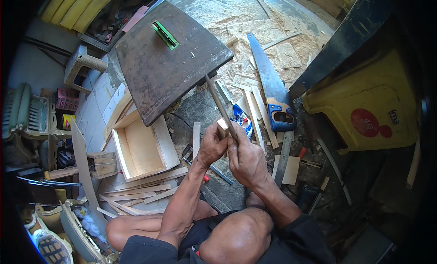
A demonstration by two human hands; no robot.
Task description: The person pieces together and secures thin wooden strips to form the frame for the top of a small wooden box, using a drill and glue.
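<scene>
My left hand (211, 145) grips a small pale wood piece (222, 124), holding it up in front of me. My right hand (246, 157) is wrapped around the lower end of a long thin metal blade or file (218, 100), which slants up and to the left across the wood piece. The two hands touch each other. I sit on the ground with bent knees (236, 236) below the hands.
A dark board with a green strip (168, 59) rests over an open wooden box (141, 148). A blue-handled handsaw (273, 89) lies on the sawdust-covered floor among wood strips (255, 114). A yellow container (368, 105) stands right; loose slats (136, 193) lie left.
</scene>
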